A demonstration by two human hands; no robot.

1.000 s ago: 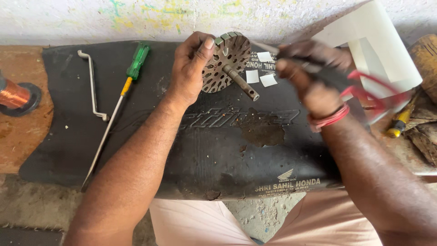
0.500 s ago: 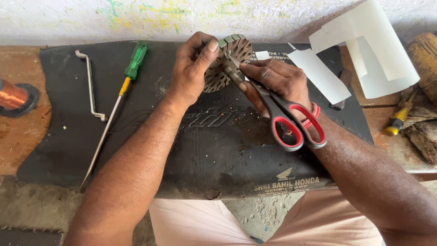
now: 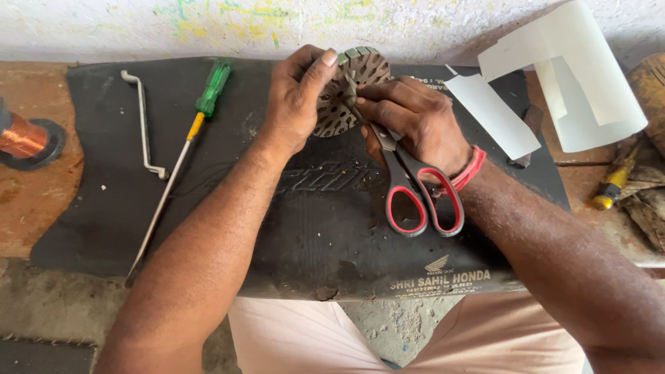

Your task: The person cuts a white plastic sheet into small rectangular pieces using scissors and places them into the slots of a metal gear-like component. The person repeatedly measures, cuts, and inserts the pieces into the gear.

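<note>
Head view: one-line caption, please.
Left hand steadies a slotted metal rotor core; right hand holds red-handled scissors against it.

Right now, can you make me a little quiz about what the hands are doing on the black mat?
1. True or false: the left hand holds the round slotted metal disc.
2. What does the right hand grip? A) the green-handled screwdriver B) the red-and-black scissors C) the copper wire spool
3. Fill in: the curled white sheets lie to the person's ____.

Key: 1. true; 2. B, held near the blades with the handles free; 3. right.
</note>
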